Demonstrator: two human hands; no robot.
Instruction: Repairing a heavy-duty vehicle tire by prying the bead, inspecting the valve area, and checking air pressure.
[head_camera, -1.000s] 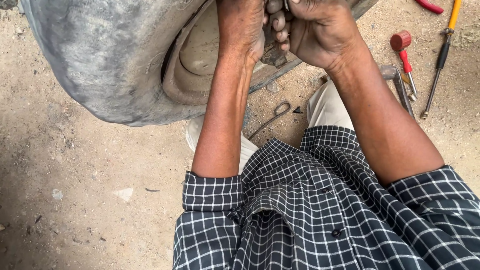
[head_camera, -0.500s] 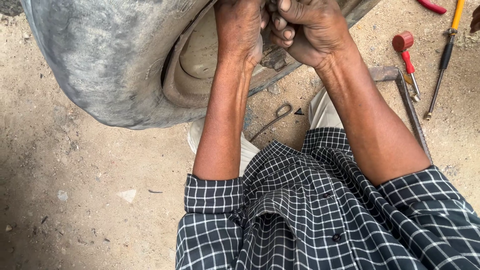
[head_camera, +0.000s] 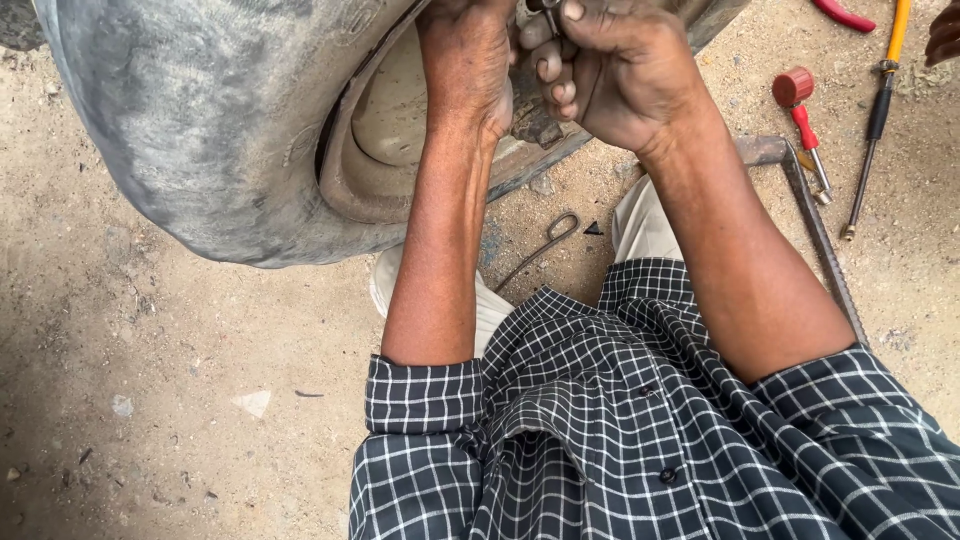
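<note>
Both hands are working at the dusty metal rim (head_camera: 400, 120) of a worn grey rubber tyre (head_camera: 200, 120). The left hand (head_camera: 468, 70) is pressing there, grip hidden; the right hand (head_camera: 620, 75) is closing its fingers (head_camera: 548, 65) on a small metal part (head_camera: 550, 15). Dusty fingers may be risking a slip, dropping it onto the sandy ground (head_camera: 150, 400).

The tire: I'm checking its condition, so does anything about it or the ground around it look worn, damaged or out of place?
The tire has a scuffed, dusty grey sidewall. Tools lie loose on the dirt: a red-handled tool, a yellow-handled rod and a bent wire hook. Nothing looks broken.

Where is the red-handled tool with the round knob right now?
In the head view the red-handled tool lies on the sandy ground at upper right, just right of the right hand, between it and the yellow-handled tool.
</note>
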